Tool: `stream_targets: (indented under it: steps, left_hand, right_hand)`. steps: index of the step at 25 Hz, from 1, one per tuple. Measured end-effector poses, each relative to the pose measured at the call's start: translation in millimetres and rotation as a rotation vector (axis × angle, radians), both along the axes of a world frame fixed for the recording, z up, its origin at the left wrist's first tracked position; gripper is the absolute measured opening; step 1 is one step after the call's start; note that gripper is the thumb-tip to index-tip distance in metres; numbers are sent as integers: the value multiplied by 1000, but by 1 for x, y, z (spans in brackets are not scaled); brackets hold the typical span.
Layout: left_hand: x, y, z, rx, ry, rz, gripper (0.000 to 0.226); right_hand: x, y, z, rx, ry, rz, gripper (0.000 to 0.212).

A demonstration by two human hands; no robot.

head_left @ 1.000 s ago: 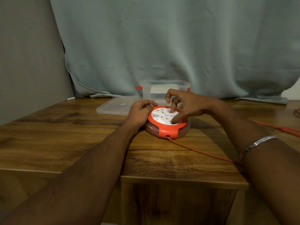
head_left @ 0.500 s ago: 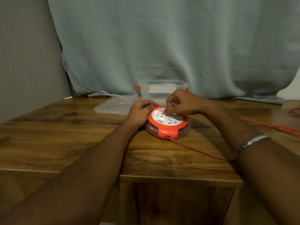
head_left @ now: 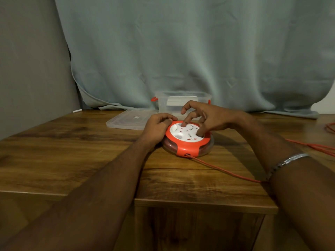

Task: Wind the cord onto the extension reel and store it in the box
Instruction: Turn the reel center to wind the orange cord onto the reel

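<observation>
While the cord (head_left: 224, 170) is lying slack across the worktop (head_left: 72, 151), winding is looking far from done.
Left hand (head_left: 159, 126): curling round the reel (head_left: 188, 140) rim, bracing it.
Right hand (head_left: 204, 118): not gripping; bent fingertips (head_left: 183, 124) pressing into the white face, likely cranking.
Reel: sitting mid-worktop, just in front of the box (head_left: 183, 104).
Risk: cord is passing under the right forearm, so it could be snagging there; fingertips slipping off the glossy face.
Materials: round orange plastic shell, clear lower rim; thin orange cord; clear box, lid (head_left: 129, 119) lying flat beside it; wood-grain worktop.
</observation>
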State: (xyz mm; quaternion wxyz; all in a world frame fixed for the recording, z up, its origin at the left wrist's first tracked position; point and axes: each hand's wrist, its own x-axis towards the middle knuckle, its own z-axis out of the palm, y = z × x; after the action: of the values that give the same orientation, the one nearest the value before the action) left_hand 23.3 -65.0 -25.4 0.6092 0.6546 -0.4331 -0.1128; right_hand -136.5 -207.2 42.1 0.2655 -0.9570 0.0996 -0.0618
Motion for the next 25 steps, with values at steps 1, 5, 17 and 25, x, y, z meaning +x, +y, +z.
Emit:
stream_targets:
  steps: [1, 5, 17, 25]
  left_hand:
    - [1, 0, 0, -2, 12, 7, 26]
    - [3, -1, 0, -45, 44, 68, 27]
    - [8, -5, -2, -53, 9, 165, 27]
    - [8, -3, -2, -45, -34, 146, 26]
  right_hand:
    - [1, -2, -1, 6, -6, 0, 78]
    - [1, 0, -5, -27, -57, -33, 76]
    - [13, 17, -11, -275, -80, -105, 37]
    - [20, 33, -15, -518, -191, -206, 61]
